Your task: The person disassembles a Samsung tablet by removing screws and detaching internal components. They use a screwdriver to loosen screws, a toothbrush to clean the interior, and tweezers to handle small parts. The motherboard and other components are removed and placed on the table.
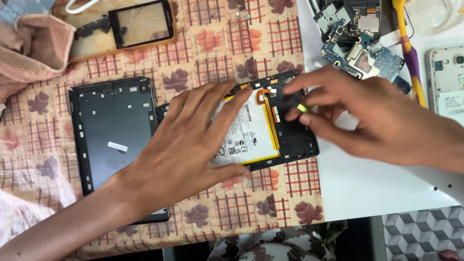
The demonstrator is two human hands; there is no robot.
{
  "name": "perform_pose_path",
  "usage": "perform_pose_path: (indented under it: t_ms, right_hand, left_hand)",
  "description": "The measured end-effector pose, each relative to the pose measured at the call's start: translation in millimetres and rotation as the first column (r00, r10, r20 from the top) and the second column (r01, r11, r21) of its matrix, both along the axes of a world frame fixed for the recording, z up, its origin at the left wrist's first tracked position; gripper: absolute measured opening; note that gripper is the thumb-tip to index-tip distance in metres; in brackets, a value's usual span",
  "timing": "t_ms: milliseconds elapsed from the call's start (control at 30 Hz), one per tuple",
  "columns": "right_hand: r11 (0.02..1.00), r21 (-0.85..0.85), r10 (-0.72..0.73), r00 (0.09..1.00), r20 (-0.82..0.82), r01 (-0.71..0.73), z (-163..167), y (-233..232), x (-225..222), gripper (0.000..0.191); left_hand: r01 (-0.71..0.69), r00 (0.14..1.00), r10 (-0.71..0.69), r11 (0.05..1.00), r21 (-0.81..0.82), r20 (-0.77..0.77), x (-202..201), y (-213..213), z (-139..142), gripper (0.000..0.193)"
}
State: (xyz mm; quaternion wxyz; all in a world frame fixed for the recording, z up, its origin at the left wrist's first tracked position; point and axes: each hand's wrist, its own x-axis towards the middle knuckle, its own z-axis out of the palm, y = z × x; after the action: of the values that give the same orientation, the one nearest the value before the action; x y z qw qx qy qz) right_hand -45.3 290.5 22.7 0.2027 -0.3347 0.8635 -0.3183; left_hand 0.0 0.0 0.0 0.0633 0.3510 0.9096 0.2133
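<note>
An opened tablet (295,145) lies face down on the patterned cloth, its white battery (251,130) and black frame showing. My left hand (186,150) rests flat on it, fingers spread over the battery's left part. My right hand (367,113) hovers over the tablet's right end, fingertips pinched on a small yellow-green tool (302,108). The hand is blurred. To the left lies the tablet's dark back cover (111,130), inner side up.
A pink towel (29,48) sits at top left. A black screen frame (142,21) lies on a wooden board at the top. Blue circuit boards (357,48), a yellow-purple tool (411,58) and a white phone body (447,79) lie on the white surface at right.
</note>
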Motion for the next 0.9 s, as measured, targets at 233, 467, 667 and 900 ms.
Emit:
perform_pose_path:
  t_ms: [233,467,667,900]
  right_hand:
    - [0.989,0.120,0.101,0.991,-0.093,-0.090,72,62,29,0.052]
    - [0.973,0.197,0.137,0.987,-0.082,-0.119,82,48,56,0.051]
    - [0.965,0.249,0.084,0.996,-0.014,-0.078,96,42,87,0.057]
    - [0.955,0.294,0.032,0.999,0.014,-0.034,103,27,110,0.059]
  left_hand:
    - [0.006,1.000,-0.006,1.000,-0.001,-0.017,31,63,64,0.123]
    - [0.016,0.993,-0.005,0.996,0.086,-0.122,61,50,64,0.112]
    - [0.037,0.988,-0.016,0.990,0.135,-0.151,94,49,67,0.107]
    - [0.052,0.985,-0.031,0.991,0.123,-0.172,116,38,63,0.104]
